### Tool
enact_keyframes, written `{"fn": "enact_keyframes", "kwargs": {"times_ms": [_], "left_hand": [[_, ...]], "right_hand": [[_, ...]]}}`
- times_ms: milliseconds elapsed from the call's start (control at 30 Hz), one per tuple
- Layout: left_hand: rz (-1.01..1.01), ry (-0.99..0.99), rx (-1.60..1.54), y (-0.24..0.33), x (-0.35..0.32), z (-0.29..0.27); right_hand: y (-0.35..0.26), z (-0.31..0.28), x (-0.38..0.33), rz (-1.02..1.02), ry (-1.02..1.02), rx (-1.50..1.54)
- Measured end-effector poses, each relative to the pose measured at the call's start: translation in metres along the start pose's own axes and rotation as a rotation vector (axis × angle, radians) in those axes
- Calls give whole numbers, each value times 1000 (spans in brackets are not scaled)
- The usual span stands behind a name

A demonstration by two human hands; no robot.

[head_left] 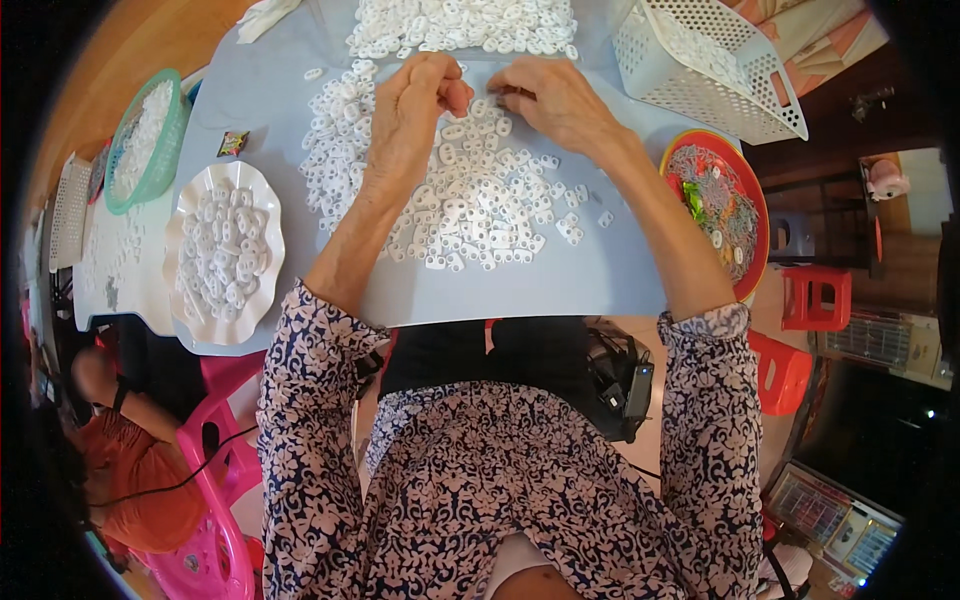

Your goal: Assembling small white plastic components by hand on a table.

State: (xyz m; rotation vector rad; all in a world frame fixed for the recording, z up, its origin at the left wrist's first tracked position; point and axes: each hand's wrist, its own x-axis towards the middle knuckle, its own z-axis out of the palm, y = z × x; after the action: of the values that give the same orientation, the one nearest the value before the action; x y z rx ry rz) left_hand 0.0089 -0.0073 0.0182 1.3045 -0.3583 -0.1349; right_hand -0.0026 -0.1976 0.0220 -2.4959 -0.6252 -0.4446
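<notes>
Small white plastic pieces [480, 215], each with two holes, lie in a loose spread over the grey-blue table [600, 275]. Above the far part of this spread, my left hand [418, 95] is closed, its fingertips curled toward the right hand. Whatever it pinches is too small or hidden to make out. My right hand [555, 100] is a short way to the right, fingers bent and drawn together just beside the pieces; its fingertips are partly hidden, and I cannot see what they hold. The two hands are apart.
A bigger heap of white pieces [460, 25] lies at the far edge. On the left are a scalloped white dish [270, 270] and a green basket [178, 150]; on the right, a white basket [690, 110] and a red-rimmed tray [757, 240]. Another person [150, 470] sits at lower left.
</notes>
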Motion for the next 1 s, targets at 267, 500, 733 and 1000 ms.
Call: {"fn": "enact_keyframes", "kwargs": {"times_ms": [267,500,733,1000], "left_hand": [[-13,-57,123,3,-3,5],[-31,-32,128,6,-3,5],[-23,-31,147,8,-4,9],[22,-51,165,5,-3,4]], "right_hand": [[-11,-5,6,154,-249,-2],[-20,-11,6,186,-259,87],[-32,-11,13,116,-311,-200],[-10,-8,4,165,-238,-55]]}}
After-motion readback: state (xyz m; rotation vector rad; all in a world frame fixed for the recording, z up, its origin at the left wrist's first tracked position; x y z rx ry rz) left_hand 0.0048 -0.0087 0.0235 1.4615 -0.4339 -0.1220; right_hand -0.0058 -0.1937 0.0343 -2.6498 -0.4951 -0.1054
